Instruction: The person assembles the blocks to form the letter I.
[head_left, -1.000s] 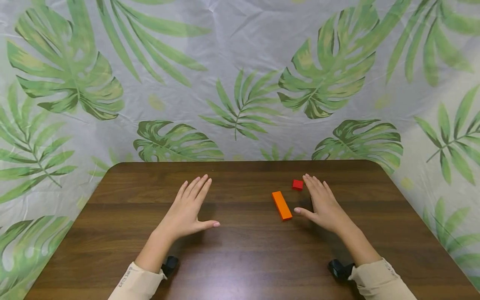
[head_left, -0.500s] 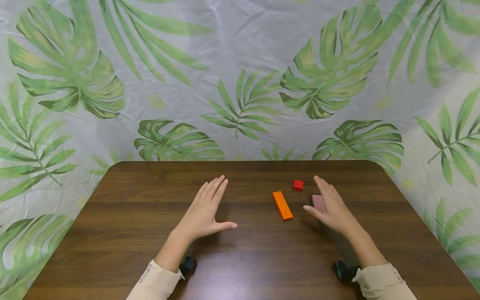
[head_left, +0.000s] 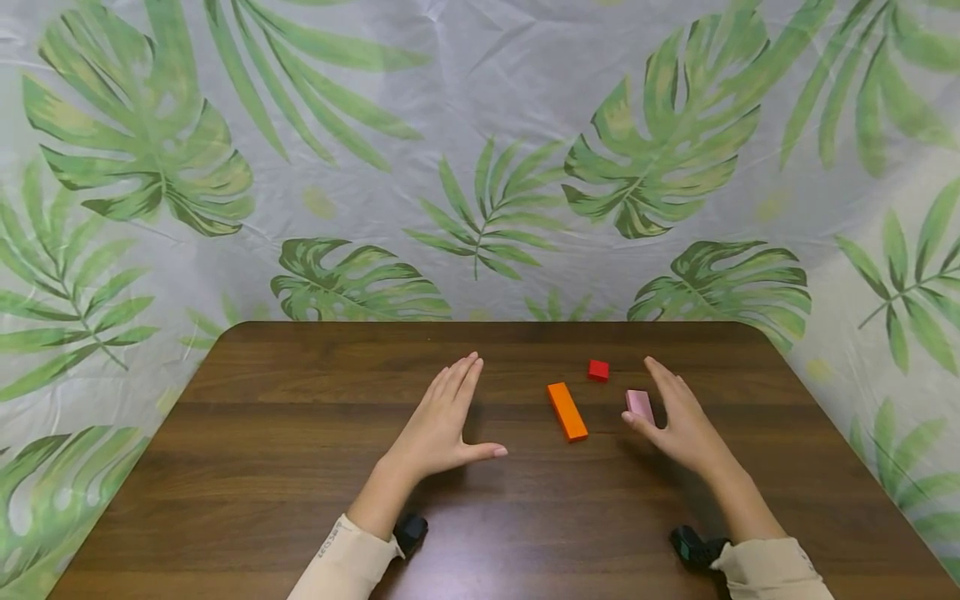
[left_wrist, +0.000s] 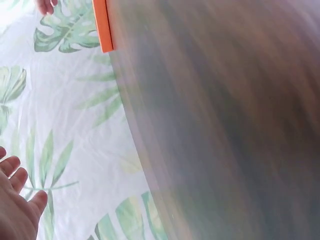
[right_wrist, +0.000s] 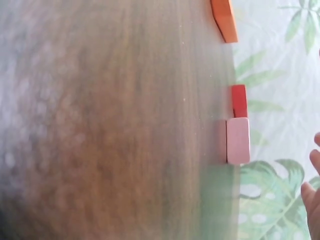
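Fingers (head_left: 463, 382) of the left hand (head_left: 438, 429) reach forward and slightly right, nearly straight and close together, while the thumb sticks out toward the right, leaving a wide gap that holds nothing. The back of this hand faces up, and its forearm slants in from the near edge, a black camera (head_left: 411, 533) at the wrist below a cream sleeve (head_left: 345, 562).

The right hand (head_left: 686, 429) mirrors it: fingers angled forward and left, thumb spread wide toward the left, nothing between them. Both hands hover over the brown wood surface (head_left: 225, 500), their shadows beneath.

The pink block (head_left: 637, 403) lies on the surface nearest the right hand, partly hidden behind its thumb in the head view; the right wrist view shows hand and block apart. The orange block (head_left: 567, 412) lies between the two hands, and the small red block (head_left: 598, 370) sits beyond it, toward the far edge.
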